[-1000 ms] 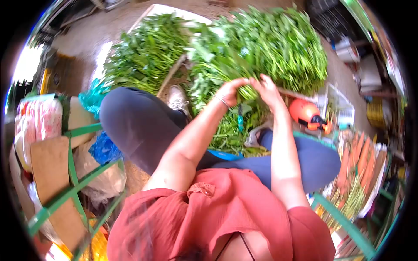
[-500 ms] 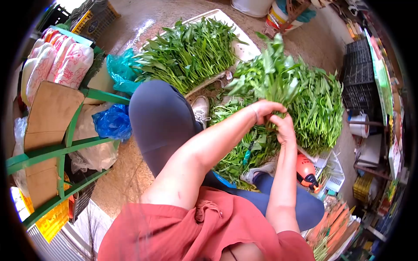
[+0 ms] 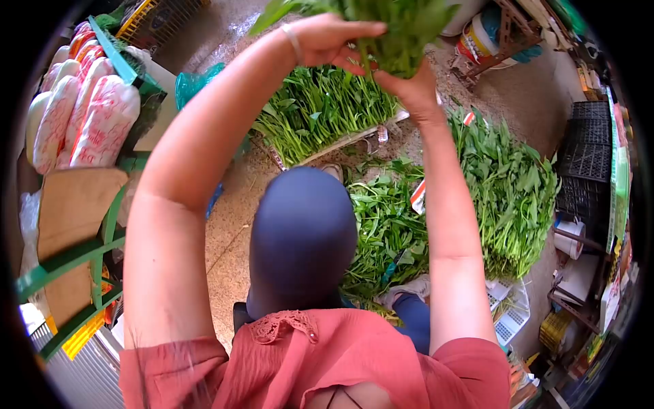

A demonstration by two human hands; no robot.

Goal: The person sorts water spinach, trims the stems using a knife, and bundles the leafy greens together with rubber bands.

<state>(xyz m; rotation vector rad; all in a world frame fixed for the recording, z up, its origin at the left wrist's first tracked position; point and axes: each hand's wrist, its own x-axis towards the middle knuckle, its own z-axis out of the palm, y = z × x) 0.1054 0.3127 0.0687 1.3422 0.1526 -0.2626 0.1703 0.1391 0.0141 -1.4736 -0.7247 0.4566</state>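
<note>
A bunch of water spinach point(image 3: 402, 31) is raised at the top of the view, its upper part cut off by the frame edge. My left hand point(image 3: 327, 39) is at its left side, index finger stretched across the stems and the other fingers curled below. From beneath, my right hand point(image 3: 414, 92) grips the lower stems, thumb pointing left. Behind my hands a pile of the same greens point(image 3: 327, 112) lies on a white tray point(image 3: 351, 144). Loose greens point(image 3: 388, 225) spread over the floor between my arms. Another large stack of greens point(image 3: 511, 194) lies right of my right forearm.
My bent knee point(image 3: 303, 235) rises in the middle. At left are a green metal frame point(image 3: 68, 266), cardboard point(image 3: 75, 232) and packed white-and-red bags point(image 3: 105, 123). Black crates point(image 3: 582, 163), a white bucket point(image 3: 569, 238) and a white plastic basket point(image 3: 514, 317) stand at right.
Both hands have moved up and away from my body, carrying the bunch to the top of the view. My left hand's fingers are more spread. The camera view has shifted.
</note>
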